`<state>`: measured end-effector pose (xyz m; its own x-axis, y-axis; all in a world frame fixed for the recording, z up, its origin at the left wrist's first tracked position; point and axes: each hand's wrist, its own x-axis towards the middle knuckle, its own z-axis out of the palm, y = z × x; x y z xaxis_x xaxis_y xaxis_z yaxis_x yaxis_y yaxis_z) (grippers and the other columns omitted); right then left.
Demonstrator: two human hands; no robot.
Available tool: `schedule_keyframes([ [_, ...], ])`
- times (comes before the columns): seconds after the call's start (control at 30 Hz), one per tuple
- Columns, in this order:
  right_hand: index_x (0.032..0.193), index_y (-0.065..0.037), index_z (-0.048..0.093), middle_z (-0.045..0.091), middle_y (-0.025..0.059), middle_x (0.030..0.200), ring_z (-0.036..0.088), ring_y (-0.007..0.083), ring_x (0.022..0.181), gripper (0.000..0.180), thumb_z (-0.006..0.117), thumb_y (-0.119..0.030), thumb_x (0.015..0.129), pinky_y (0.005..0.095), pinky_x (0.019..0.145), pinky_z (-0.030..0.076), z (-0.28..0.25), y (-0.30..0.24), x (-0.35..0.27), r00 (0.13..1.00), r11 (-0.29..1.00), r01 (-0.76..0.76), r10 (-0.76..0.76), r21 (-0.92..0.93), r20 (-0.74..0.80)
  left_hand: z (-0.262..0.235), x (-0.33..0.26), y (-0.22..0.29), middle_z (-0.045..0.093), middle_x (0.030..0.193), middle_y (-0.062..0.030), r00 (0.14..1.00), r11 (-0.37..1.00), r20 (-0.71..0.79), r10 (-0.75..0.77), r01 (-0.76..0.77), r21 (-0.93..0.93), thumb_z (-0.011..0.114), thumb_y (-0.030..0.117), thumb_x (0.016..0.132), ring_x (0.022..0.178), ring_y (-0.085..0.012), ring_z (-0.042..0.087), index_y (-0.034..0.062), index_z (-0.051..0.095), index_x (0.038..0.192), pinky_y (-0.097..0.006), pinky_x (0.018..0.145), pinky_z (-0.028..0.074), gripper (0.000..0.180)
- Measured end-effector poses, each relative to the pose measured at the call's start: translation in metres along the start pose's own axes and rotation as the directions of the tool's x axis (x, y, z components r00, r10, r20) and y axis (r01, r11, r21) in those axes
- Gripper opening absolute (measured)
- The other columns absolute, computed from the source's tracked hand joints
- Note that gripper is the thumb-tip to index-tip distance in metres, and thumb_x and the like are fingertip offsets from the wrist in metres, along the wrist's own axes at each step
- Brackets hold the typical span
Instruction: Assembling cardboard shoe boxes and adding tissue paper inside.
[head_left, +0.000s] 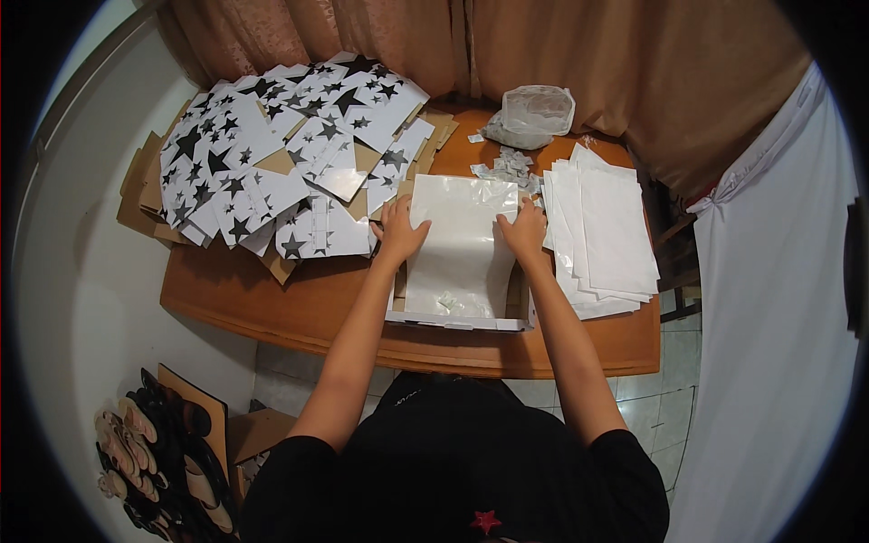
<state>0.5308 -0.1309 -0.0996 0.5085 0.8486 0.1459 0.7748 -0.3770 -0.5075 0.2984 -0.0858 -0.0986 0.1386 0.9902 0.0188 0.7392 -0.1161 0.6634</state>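
A shallow cardboard box (pixel 518 300), white outside and brown inside, lies open on the table in front of me. Inside it is a glossy white sheet of paper (pixel 457 249), with a small clear packet (pixel 447 300) on its near end. My left hand (pixel 401 232) grips the box's left side, its thumb resting on the sheet's edge. On the opposite side my right hand (pixel 522 228) does the same, thumb inward against the sheet. The fingers of both hands are partly hidden along the outer sides.
A large pile of star-printed white cardboard pieces (pixel 237 158) covers the table's left. White sheets (pixel 611 235) are stacked at the right. Behind the box lie small packets (pixel 509 167) and a clear plastic tub (pixel 539 110). Shoes (pixel 136 443) stand at lower left, below the wooden table (pixel 244 285).
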Motion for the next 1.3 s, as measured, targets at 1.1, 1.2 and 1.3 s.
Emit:
schedule_keyframes([
  [1.1,0.080,-0.005,0.059,0.065,0.0019,0.084,0.055,0.0050,0.075,0.013,0.059,0.005,0.072,0.0188,0.057,0.041,-0.077,0.033,-0.082,0.892,0.678,-0.020,-0.320,0.735,0.319,-0.073,-0.031,-0.001,0.063,0.100,-0.0086,0.883,0.695,0.311,0.351,-0.023,-0.719,0.067,-0.005,0.065,0.095,-0.0167,0.057,0.0038,0.063,0.071,-0.029,0.082,0.045,0.012],
  [1.2,0.083,-0.005,0.062,0.064,0.0004,0.082,0.054,0.0051,0.067,0.016,0.061,0.004,0.069,0.0191,0.054,0.041,-0.083,0.043,-0.092,0.842,0.710,-0.031,-0.361,0.703,0.401,-0.074,-0.055,-0.017,0.063,0.098,-0.0089,0.819,0.774,0.360,0.447,-0.153,-0.614,0.066,-0.006,0.060,0.093,-0.0192,0.058,0.0037,0.065,0.077,-0.029,0.084,0.044,0.020],
  [1.3,0.082,-0.004,0.064,0.063,0.0005,0.079,0.054,0.0058,0.062,0.011,0.061,0.000,0.072,0.0202,0.053,0.042,-0.089,0.039,-0.099,0.803,0.766,-0.020,-0.370,0.642,0.467,-0.082,-0.071,-0.020,0.063,0.099,-0.0080,0.774,0.868,0.468,0.426,-0.204,-0.452,0.068,-0.003,0.061,0.096,-0.0192,0.057,0.0054,0.066,0.083,-0.029,0.085,0.043,0.024],
])
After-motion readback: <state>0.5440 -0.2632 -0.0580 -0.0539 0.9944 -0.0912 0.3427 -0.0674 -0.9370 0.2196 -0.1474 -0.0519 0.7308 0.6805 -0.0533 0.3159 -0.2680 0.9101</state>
